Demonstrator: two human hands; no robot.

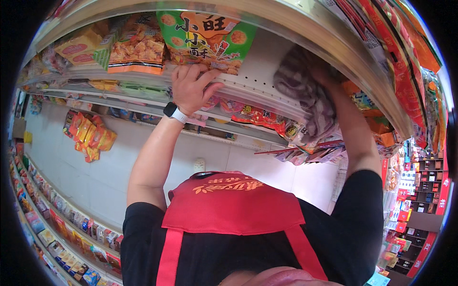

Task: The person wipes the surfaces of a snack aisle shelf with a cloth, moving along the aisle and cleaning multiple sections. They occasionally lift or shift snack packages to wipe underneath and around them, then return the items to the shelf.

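My left hand (193, 87), with a watch (175, 112) on the wrist, rests on the front edge of a white metal shelf (263, 59). Its fingertips are at the bottom of a green and orange snack bag (211, 37). Left of that bag stands an orange bag of crispy snacks (137, 46). My right hand (321, 73) reaches onto the bare part of the same shelf. Bunched under it is a striped grey-purple cloth (311, 103), which hangs over the shelf edge. The right fingers are dark and partly hidden by the cloth.
An upper shelf edge (343, 39) curves over both hands. Lower shelves hold packaged snacks (256, 116). Several orange and yellow packets (89, 132) lie on the tiled floor (118, 175). Another stocked shelf (64, 228) runs along the left, and hanging red packets (400, 71) are at the right.
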